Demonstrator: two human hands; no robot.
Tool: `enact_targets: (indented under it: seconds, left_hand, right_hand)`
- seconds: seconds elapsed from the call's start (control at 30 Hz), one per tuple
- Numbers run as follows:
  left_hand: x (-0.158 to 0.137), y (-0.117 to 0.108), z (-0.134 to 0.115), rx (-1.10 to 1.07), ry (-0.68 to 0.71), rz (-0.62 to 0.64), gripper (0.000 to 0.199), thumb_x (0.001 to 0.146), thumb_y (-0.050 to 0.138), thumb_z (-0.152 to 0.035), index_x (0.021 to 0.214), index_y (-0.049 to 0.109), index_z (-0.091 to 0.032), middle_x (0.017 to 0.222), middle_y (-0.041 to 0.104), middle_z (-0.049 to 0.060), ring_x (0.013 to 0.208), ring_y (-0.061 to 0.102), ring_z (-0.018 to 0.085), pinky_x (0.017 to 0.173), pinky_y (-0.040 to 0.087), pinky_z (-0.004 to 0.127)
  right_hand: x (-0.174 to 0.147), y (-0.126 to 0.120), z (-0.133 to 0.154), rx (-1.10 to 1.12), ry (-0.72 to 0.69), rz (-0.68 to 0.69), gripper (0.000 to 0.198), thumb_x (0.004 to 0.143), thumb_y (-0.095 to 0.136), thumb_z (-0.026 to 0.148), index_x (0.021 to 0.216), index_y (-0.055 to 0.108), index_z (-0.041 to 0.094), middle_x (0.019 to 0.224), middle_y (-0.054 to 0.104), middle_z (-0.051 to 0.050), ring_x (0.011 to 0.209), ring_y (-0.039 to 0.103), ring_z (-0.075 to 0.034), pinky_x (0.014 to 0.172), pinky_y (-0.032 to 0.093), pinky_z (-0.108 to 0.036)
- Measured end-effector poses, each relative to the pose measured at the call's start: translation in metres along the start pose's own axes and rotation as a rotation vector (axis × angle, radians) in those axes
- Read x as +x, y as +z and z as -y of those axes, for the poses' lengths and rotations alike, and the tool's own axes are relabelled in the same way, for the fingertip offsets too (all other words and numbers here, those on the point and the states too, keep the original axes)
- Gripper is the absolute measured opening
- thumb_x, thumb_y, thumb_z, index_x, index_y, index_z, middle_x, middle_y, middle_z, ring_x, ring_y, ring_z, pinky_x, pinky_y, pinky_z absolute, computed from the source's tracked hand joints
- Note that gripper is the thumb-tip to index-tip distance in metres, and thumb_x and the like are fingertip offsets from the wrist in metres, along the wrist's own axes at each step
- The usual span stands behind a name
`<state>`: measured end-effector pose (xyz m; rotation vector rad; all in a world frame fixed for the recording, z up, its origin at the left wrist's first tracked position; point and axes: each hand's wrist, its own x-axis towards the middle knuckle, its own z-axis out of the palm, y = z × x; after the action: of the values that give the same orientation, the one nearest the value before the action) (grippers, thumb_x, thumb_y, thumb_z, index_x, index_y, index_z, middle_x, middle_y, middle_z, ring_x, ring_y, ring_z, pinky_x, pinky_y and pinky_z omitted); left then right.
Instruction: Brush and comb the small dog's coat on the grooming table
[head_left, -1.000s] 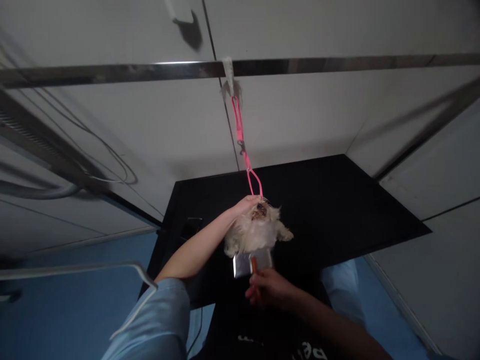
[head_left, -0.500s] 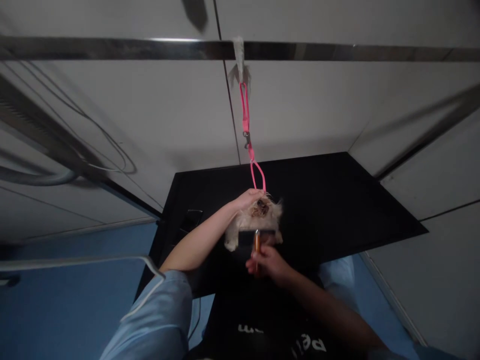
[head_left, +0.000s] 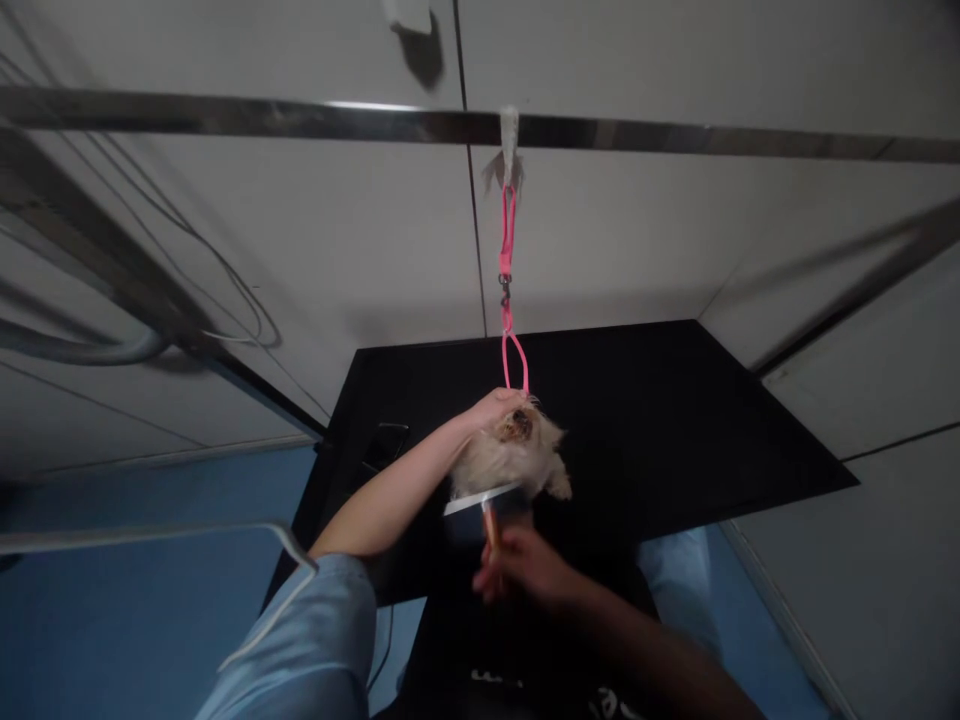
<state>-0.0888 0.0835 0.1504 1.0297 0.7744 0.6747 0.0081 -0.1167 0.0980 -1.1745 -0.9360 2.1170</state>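
Observation:
A small cream-coloured dog (head_left: 502, 462) is on the black table (head_left: 637, 400), its muzzle tipped up. My left hand (head_left: 496, 405) grips the dog's head from the left, fingers closed at its top. In my right hand (head_left: 525, 562) is a slicker brush (head_left: 484, 512) with an orange handle, its wide head against or just in front of the dog's chest; motion blurs it, so contact is unclear. A pink grooming loop (head_left: 514, 360) runs from the dog's head up to the metal bar (head_left: 300, 117).
A dark phone-like object (head_left: 386, 445) lies on the table left of my forearm. White cables (head_left: 180, 225) hang along the wall at left. A pale bent tube (head_left: 285, 540) crosses near my left sleeve. A wall stands behind the table.
My right hand has moved the slicker brush lower and leftward, tilting its head. The dog's muzzle has turned further up. The camera view has shifted slightly.

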Motion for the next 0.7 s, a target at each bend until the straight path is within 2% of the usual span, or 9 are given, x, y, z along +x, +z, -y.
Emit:
enact_targets:
  seconds: [0.07, 0.1, 0.2, 0.23, 0.3, 0.37, 0.4, 0.53, 0.7]
  left_hand:
    - [-0.002, -0.002, 0.001, 0.018, 0.009, 0.011, 0.037, 0.070, 0.076, -0.045, 0.066, 0.068, -0.009, 0.061, 0.067, 0.007, 0.050, 0.058, 0.013, 0.052, 0.043, 0.024]
    - [-0.003, -0.003, 0.001, 0.024, 0.011, 0.007, 0.037, 0.070, 0.075, -0.045, 0.065, 0.068, -0.009, 0.060, 0.067, 0.007, 0.050, 0.058, 0.012, 0.052, 0.042, 0.024]
    - [-0.002, -0.005, 0.002, 0.009, 0.012, -0.069, 0.034, 0.069, 0.077, -0.041, 0.061, 0.065, -0.010, 0.056, 0.064, 0.004, 0.049, 0.057, 0.011, 0.052, 0.042, 0.023]
    - [-0.001, -0.004, 0.002, -0.005, 0.011, -0.097, 0.033, 0.068, 0.078, -0.039, 0.059, 0.064, -0.011, 0.054, 0.063, 0.003, 0.049, 0.056, 0.010, 0.052, 0.042, 0.022]
    - [-0.001, -0.001, 0.001, -0.043, 0.011, -0.125, 0.032, 0.068, 0.078, -0.038, 0.060, 0.063, -0.011, 0.054, 0.063, 0.002, 0.048, 0.056, 0.010, 0.052, 0.042, 0.023]
    - [-0.003, 0.003, -0.002, -0.063, -0.001, -0.117, 0.033, 0.070, 0.076, -0.039, 0.061, 0.062, -0.011, 0.054, 0.062, 0.003, 0.047, 0.055, 0.011, 0.051, 0.042, 0.023]
    - [-0.005, 0.005, -0.004, -0.062, -0.009, -0.113, 0.033, 0.071, 0.076, -0.040, 0.060, 0.062, -0.011, 0.054, 0.062, 0.003, 0.047, 0.055, 0.010, 0.051, 0.042, 0.024]
    - [-0.013, 0.013, -0.010, -0.036, -0.039, -0.148, 0.033, 0.070, 0.076, -0.036, 0.056, 0.060, -0.012, 0.050, 0.059, 0.001, 0.044, 0.053, 0.009, 0.048, 0.039, 0.022]
    - [-0.015, 0.019, -0.009, -0.045, -0.023, -0.183, 0.032, 0.072, 0.074, -0.034, 0.056, 0.058, -0.012, 0.048, 0.057, 0.001, 0.041, 0.050, 0.009, 0.046, 0.039, 0.022]
  right_hand:
    - [0.000, 0.000, 0.010, 0.020, -0.137, -0.143, 0.052, 0.058, 0.074, 0.059, 0.081, 0.057, 0.016, 0.078, 0.070, -0.004, 0.066, 0.063, -0.014, 0.063, 0.045, -0.027]
    - [-0.001, 0.001, 0.013, 0.025, -0.117, -0.176, 0.053, 0.056, 0.074, 0.060, 0.079, 0.056, 0.016, 0.078, 0.069, -0.004, 0.066, 0.063, -0.015, 0.062, 0.045, -0.028]
    - [-0.002, 0.004, 0.012, 0.047, 0.145, -0.046, 0.056, 0.051, 0.076, 0.062, 0.074, 0.053, 0.016, 0.066, 0.066, -0.004, 0.054, 0.059, -0.014, 0.053, 0.042, -0.027]
    - [-0.002, 0.006, 0.010, 0.056, 0.163, -0.001, 0.056, 0.052, 0.075, 0.062, 0.075, 0.054, 0.016, 0.065, 0.066, -0.004, 0.052, 0.058, -0.014, 0.053, 0.042, -0.027]
    - [-0.002, 0.007, 0.010, 0.052, 0.041, -0.019, 0.055, 0.056, 0.075, 0.061, 0.080, 0.055, 0.016, 0.071, 0.068, -0.005, 0.059, 0.061, -0.015, 0.058, 0.044, -0.028]
    - [-0.002, 0.008, 0.013, 0.047, -0.099, -0.128, 0.056, 0.058, 0.075, 0.062, 0.084, 0.054, 0.017, 0.079, 0.070, -0.005, 0.066, 0.064, -0.016, 0.063, 0.045, -0.028]
    - [-0.003, 0.007, 0.014, 0.057, -0.094, -0.158, 0.057, 0.057, 0.075, 0.063, 0.084, 0.053, 0.017, 0.080, 0.070, -0.005, 0.067, 0.064, -0.016, 0.063, 0.045, -0.028]
    - [-0.007, 0.004, 0.021, 0.130, 0.129, -0.012, 0.060, 0.057, 0.071, 0.067, 0.083, 0.052, 0.017, 0.073, 0.069, -0.005, 0.058, 0.062, -0.016, 0.056, 0.044, -0.028]
    - [-0.003, -0.002, 0.016, -0.017, -0.087, -0.170, 0.054, 0.058, 0.075, 0.061, 0.081, 0.055, 0.016, 0.077, 0.070, -0.005, 0.064, 0.063, -0.015, 0.063, 0.046, -0.028]
